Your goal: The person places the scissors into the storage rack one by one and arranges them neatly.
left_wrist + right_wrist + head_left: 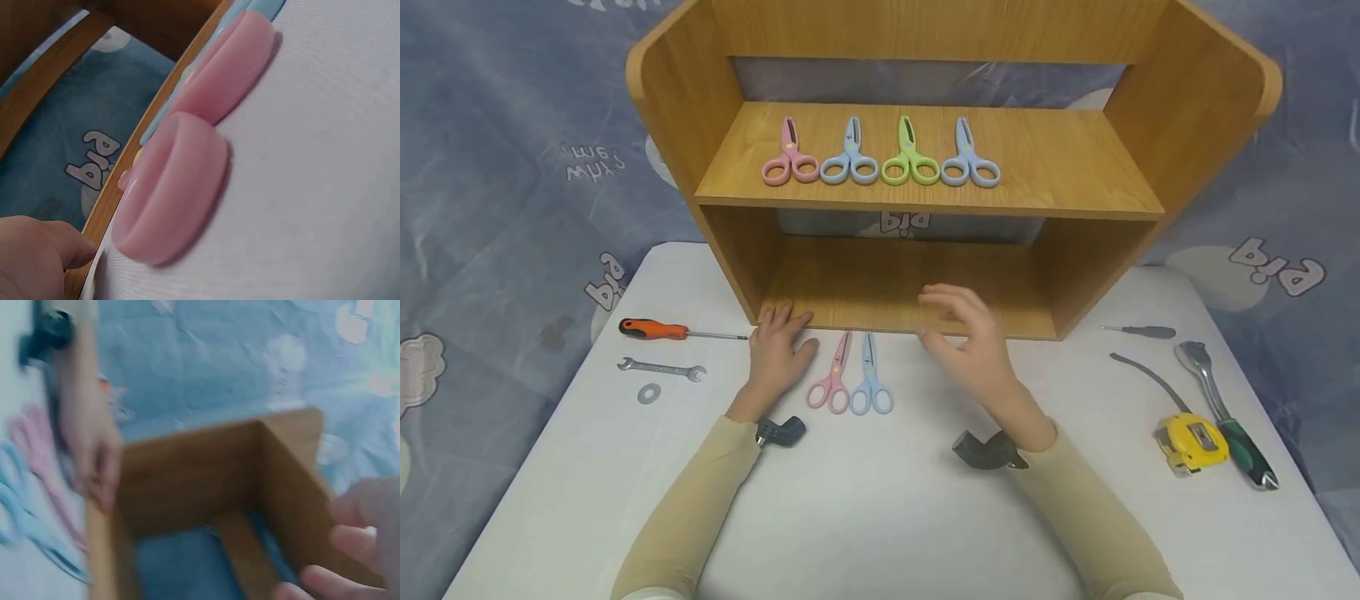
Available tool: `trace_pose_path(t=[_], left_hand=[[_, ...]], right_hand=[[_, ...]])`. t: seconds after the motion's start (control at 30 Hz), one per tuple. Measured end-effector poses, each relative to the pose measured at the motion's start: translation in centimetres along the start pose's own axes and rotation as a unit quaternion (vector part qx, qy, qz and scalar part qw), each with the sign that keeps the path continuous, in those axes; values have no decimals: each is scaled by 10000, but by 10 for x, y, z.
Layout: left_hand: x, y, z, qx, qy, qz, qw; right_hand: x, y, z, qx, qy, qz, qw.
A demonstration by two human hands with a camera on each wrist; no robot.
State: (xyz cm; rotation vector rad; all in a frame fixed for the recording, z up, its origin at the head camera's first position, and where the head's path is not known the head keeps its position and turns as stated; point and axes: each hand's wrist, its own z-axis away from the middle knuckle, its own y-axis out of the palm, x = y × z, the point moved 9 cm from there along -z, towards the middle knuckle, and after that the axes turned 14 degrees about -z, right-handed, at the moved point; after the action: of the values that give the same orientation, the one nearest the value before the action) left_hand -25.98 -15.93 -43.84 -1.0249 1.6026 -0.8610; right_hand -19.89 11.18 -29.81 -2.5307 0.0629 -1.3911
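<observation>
My left hand (777,357) rests on the table at the shelf's lower front edge, fingers spread, holding nothing. Just right of it lie pink scissors (829,385) and blue scissors (870,387), blades toward the shelf. The pink handle loops (181,187) fill the left wrist view. My right hand (973,343) hovers in front of the lower shelf, fingers loosely bent and apart from the thumb, with nothing in it. Along the upper board of the wooden shelf (1067,200) stand in a row pink scissors (790,158), blue scissors (850,158), green scissors (910,158) and more blue scissors (968,158).
At the left lie an orange screwdriver (655,329), a wrench (662,368) and a washer (649,393). On the right are a small grey screwdriver (1150,332), a yellow tape measure (1193,443), a dark curved strip (1150,379) and a green-handled ratchet (1243,450).
</observation>
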Motion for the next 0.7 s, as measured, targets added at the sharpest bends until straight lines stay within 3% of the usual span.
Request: trace_pose_path(t=[0.07, 0.13, 0.2, 0.3, 0.4, 0.5, 0.7], left_hand=[[0, 0, -1, 10, 7, 12, 10000], [-1, 0, -1, 28, 8, 6, 10000], [-1, 1, -1, 59, 6, 7, 10000], [-1, 1, 0, 104, -20, -9, 9999], [0, 1, 0, 89, -22, -7, 10000], [0, 1, -1, 36, -1, -9, 10000], [3, 4, -1, 79, -43, -12, 10000]], right_hand=[[-16, 22, 5, 745, 650, 68, 9951], [-33, 43, 14, 1493, 1200, 258, 9812], [-48, 62, 26, 2167, 1488, 469, 9637], [-69, 85, 44, 2810, 1580, 894, 9424], [-86, 101, 56, 3030, 1433, 1467, 9307], [-96, 108, 58, 2938, 1272, 1957, 9269], [-97, 109, 58, 2806, 1424, 2038, 9271]])
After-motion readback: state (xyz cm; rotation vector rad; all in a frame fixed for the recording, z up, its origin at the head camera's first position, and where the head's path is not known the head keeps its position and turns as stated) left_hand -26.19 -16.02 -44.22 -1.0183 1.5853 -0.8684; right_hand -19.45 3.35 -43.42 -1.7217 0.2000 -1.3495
